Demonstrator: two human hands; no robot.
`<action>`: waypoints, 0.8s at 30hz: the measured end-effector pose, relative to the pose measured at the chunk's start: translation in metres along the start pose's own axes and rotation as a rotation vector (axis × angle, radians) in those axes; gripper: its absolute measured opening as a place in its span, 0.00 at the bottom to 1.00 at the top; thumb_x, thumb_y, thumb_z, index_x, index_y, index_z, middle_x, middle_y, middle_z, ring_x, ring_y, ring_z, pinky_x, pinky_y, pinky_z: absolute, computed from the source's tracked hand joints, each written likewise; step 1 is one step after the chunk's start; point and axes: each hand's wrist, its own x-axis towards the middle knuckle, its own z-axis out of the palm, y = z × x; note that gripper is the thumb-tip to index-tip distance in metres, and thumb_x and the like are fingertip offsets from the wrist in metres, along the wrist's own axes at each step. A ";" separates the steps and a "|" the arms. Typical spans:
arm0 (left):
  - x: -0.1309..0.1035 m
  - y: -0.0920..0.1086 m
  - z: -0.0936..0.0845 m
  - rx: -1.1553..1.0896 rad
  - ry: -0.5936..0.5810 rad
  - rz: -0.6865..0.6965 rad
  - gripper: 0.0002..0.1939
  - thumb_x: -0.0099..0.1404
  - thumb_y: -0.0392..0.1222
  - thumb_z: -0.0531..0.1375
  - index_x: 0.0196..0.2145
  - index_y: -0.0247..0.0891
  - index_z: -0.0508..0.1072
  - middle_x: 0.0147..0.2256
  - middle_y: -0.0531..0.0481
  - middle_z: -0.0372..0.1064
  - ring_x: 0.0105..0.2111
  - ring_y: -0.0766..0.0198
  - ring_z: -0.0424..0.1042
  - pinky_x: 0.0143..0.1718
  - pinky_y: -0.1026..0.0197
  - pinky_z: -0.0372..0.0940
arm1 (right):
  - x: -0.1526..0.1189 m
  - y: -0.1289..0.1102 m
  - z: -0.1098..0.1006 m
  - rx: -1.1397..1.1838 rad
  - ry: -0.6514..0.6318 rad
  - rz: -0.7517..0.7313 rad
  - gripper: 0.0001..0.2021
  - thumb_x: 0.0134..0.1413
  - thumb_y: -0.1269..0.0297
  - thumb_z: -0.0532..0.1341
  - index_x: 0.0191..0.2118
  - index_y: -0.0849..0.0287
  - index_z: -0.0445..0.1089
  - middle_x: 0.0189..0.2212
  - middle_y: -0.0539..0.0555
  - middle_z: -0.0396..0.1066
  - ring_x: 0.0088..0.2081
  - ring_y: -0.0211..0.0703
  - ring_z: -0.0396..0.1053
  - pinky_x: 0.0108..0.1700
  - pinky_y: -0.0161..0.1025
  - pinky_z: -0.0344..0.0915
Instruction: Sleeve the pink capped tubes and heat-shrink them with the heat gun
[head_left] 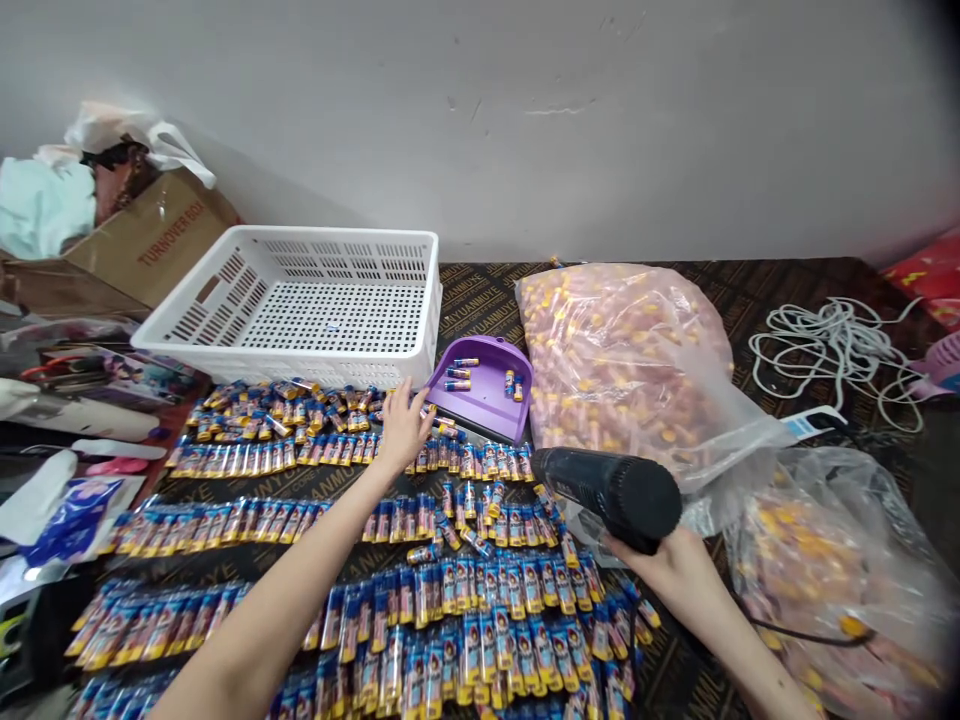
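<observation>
My right hand [679, 575] is wrapped round the handle of a black hair dryer [611, 490], whose barrel points left over the rows. My left hand [405, 425] reaches forward with its fingers apart, at the small wrapped tubes [446, 430] beside a purple dustpan [491, 365]. Its fingertips are close to the pan's left edge; whether they touch a tube I cannot tell. A few tubes lie inside the pan. Long rows of blue and yellow tubes [480, 585] cover the dark printed cloth, most side by side, some loose and tilted.
A white plastic basket [300, 352] stands at the back left, beside a cardboard box [165, 235]. Right of the dustpan sits a large clear bag of tubes [615, 360], with another bag [817, 560] nearer me. White cable [832, 350] lies coiled at the far right. A grey wall rises behind.
</observation>
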 end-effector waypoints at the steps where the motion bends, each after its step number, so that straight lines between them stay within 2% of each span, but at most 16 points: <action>1: -0.011 -0.009 -0.005 -0.002 0.015 -0.032 0.21 0.65 0.46 0.49 0.54 0.38 0.63 0.61 0.36 0.49 0.61 0.49 0.48 0.58 0.43 0.48 | 0.001 -0.002 0.003 0.001 -0.021 -0.005 0.16 0.41 0.53 0.62 0.30 0.62 0.75 0.29 0.56 0.78 0.34 0.56 0.74 0.35 0.44 0.71; 5: -0.052 -0.047 -0.031 -0.011 0.103 -0.178 0.19 0.64 0.46 0.51 0.50 0.37 0.66 0.57 0.37 0.56 0.58 0.50 0.55 0.56 0.46 0.53 | 0.004 -0.016 0.015 0.052 -0.096 -0.022 0.16 0.42 0.53 0.61 0.29 0.62 0.75 0.29 0.56 0.77 0.35 0.56 0.74 0.36 0.45 0.71; 11: -0.106 -0.098 -0.075 0.026 0.189 -0.350 0.16 0.63 0.47 0.51 0.46 0.39 0.67 0.51 0.39 0.63 0.54 0.50 0.61 0.53 0.46 0.57 | 0.012 -0.037 0.040 0.095 -0.131 -0.063 0.16 0.41 0.54 0.62 0.32 0.62 0.75 0.33 0.57 0.77 0.36 0.56 0.74 0.38 0.46 0.71; 16: -0.139 -0.126 -0.092 0.063 0.231 -0.417 0.17 0.62 0.48 0.51 0.45 0.37 0.68 0.49 0.38 0.65 0.52 0.48 0.62 0.52 0.45 0.59 | 0.018 -0.053 0.059 0.145 -0.198 -0.126 0.14 0.41 0.58 0.62 0.34 0.62 0.75 0.33 0.56 0.77 0.38 0.55 0.73 0.43 0.46 0.70; 20: -0.137 -0.125 -0.083 0.044 0.199 -0.400 0.19 0.62 0.48 0.51 0.45 0.34 0.69 0.47 0.35 0.66 0.51 0.47 0.63 0.52 0.45 0.59 | 0.012 -0.053 0.051 0.153 -0.208 -0.093 0.15 0.42 0.58 0.63 0.35 0.63 0.75 0.34 0.57 0.77 0.37 0.55 0.74 0.42 0.47 0.70; 22: -0.127 -0.111 -0.071 0.006 0.141 -0.367 0.19 0.62 0.47 0.51 0.45 0.33 0.69 0.48 0.35 0.66 0.51 0.48 0.63 0.52 0.45 0.59 | 0.005 -0.044 0.037 0.149 -0.166 -0.052 0.16 0.42 0.57 0.63 0.35 0.64 0.74 0.35 0.58 0.77 0.38 0.56 0.74 0.42 0.49 0.70; 24: -0.111 -0.087 -0.055 -0.044 0.037 -0.324 0.18 0.62 0.46 0.52 0.45 0.34 0.70 0.49 0.37 0.66 0.52 0.49 0.62 0.54 0.45 0.58 | -0.003 -0.030 0.019 0.160 -0.108 -0.020 0.18 0.42 0.56 0.63 0.37 0.64 0.74 0.37 0.59 0.77 0.40 0.56 0.73 0.45 0.50 0.69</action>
